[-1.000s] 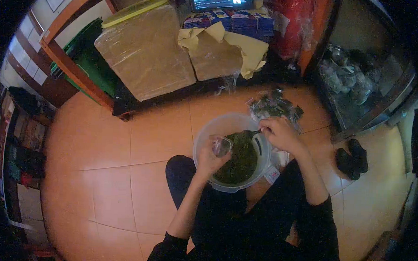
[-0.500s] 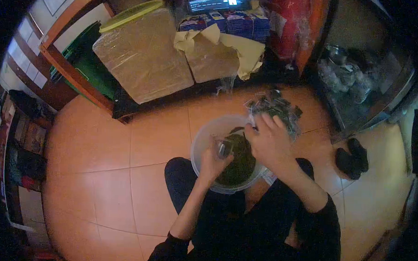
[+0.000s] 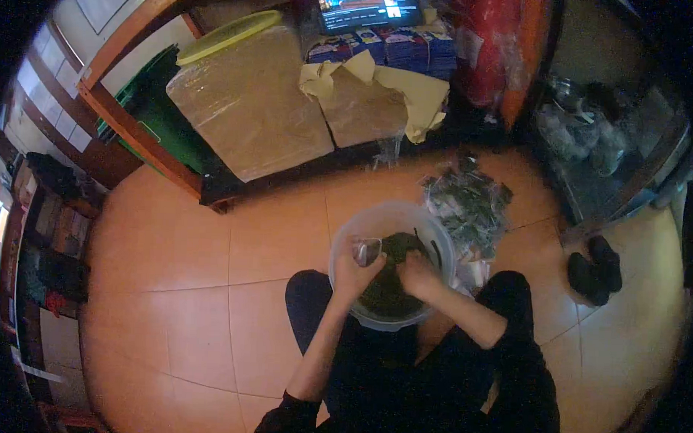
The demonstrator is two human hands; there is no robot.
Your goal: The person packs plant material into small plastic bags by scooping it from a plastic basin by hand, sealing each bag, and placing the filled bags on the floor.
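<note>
A translucent round tub (image 3: 344, 251) stands between my bent legs, with dark green loose material (image 3: 386, 294) in it. At the tub's left side my left hand (image 3: 354, 272) is closed around a small clear bag (image 3: 367, 251). My right hand (image 3: 419, 275) is down in the tub over the green material, its fingers drawn together; what they hold, if anything, is hidden. Beside that hand, a thin dark utensil (image 3: 436, 252) leans near the tub's right inner wall.
Small filled clear packets (image 3: 469, 202) lie heaped on the floor behind the tub. Wrapped boxes (image 3: 251, 106) and a lit screen (image 3: 367, 5) are on a low shelf. Dark shoes (image 3: 595, 271) sit at the right, near a glass cabinet (image 3: 593, 149).
My right hand has moved from the tub's far right edge, near the packets, down into the green material. The left hand keeps hold of the bag. The view has shifted slightly.
</note>
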